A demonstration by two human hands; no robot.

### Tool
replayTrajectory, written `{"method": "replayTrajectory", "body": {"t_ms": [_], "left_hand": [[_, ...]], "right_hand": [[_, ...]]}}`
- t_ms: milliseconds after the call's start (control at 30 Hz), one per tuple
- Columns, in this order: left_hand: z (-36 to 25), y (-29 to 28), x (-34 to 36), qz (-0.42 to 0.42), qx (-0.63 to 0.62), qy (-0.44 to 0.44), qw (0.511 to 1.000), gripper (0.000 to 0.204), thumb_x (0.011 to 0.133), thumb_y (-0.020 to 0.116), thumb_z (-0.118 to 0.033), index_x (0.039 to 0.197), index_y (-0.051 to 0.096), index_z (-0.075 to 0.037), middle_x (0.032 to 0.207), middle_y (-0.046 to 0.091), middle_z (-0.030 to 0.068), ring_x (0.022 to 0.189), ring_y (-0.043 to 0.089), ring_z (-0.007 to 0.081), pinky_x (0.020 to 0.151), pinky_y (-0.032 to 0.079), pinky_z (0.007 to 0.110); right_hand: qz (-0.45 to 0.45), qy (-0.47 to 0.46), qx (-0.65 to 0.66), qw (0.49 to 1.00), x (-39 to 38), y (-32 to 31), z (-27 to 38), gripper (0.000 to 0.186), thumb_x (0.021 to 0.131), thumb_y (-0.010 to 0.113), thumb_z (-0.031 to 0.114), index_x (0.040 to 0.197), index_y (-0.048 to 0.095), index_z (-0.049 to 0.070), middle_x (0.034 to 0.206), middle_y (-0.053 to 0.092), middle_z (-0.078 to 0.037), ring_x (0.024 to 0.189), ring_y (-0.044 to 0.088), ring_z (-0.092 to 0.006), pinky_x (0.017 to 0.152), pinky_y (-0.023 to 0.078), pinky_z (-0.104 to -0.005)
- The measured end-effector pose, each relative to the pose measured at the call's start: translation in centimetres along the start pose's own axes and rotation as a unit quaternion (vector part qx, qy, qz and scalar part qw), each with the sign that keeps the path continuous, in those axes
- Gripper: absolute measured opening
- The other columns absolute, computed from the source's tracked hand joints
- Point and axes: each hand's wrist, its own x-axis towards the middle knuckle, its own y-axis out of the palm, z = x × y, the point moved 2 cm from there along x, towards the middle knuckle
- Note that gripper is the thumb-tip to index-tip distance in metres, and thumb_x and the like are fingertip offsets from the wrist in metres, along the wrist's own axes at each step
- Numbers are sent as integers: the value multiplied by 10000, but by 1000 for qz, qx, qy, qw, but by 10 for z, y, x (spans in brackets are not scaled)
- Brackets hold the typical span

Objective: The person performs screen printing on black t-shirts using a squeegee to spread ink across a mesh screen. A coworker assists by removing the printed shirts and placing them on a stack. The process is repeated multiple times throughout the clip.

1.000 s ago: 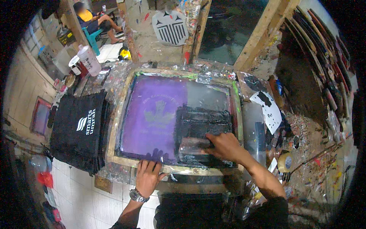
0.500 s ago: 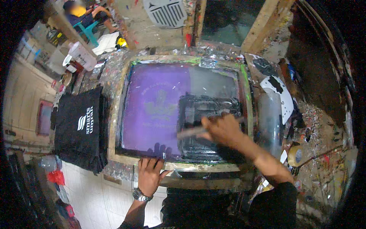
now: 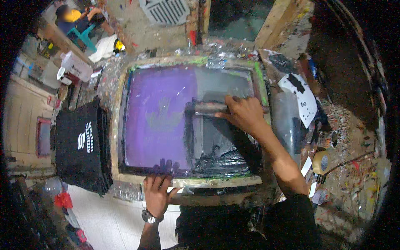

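My right hand [image 3: 246, 113] is closed around a squeegee [image 3: 208, 107], which lies crosswise on the right half of a screen printing frame [image 3: 114, 146]. The mesh there is grey and smeared with black ink [image 3: 221, 163], thickest along the near edge. On the left half the mesh is purple [image 3: 160, 87] with a faint emblem. My left hand [image 3: 156, 192], a metal watch on its wrist, rests on the frame's near wooden edge, fingers stretched over it and thumb out to the side. Finger shadows fall on the purple part.
A stack of black printed fabric [image 3: 83, 146] lies left of the frame. Right of it are a clear plastic sheet [image 3: 287, 121], a white cut-out [image 3: 306, 104] and a tape roll [image 3: 321, 162]. White containers [image 3: 77, 66] stand far left. Beyond, a person [image 3: 77, 21] sits on a teal chair.
My right hand has moved the squeegee away from me, from the middle of the black area to its far part. My left hand stays on the near edge. The whole view has shifted slightly.
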Motion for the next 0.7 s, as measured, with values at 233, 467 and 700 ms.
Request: {"method": "replayTrajectory", "body": {"t_ms": [233, 467, 700], "left_hand": [[14, 0, 3, 7, -18, 39, 999, 448, 686, 869, -401, 962, 703, -91, 890, 601, 90, 925, 570, 349, 836, 478, 492], [8, -9, 19, 13, -17, 89, 996, 521, 740, 839, -459, 1006, 718, -27, 991, 663, 159, 935, 591, 381, 877, 486, 504], [4, -93, 38, -48, 9, 118, 992, 485, 678, 867, -444, 870, 697, -32, 852, 611, 126, 859, 566, 351, 791, 481, 454]], "right_hand": [[55, 17, 20, 998, -103, -14, 68, 497, 817, 771, 529, 946, 589, 86, 770, 670, -69, 659, 689, -288, 568, 516, -399], [-13, -21, -14, 1000, -155, -20, 91, 432, 869, 729, 490, 929, 570, 93, 846, 676, -89, 714, 712, -266, 658, 530, -395], [-220, 73, -23, 972, -142, -100, 124, 580, 839, 705, 645, 907, 635, 73, 835, 572, -88, 816, 579, -277, 882, 401, -506]]}}
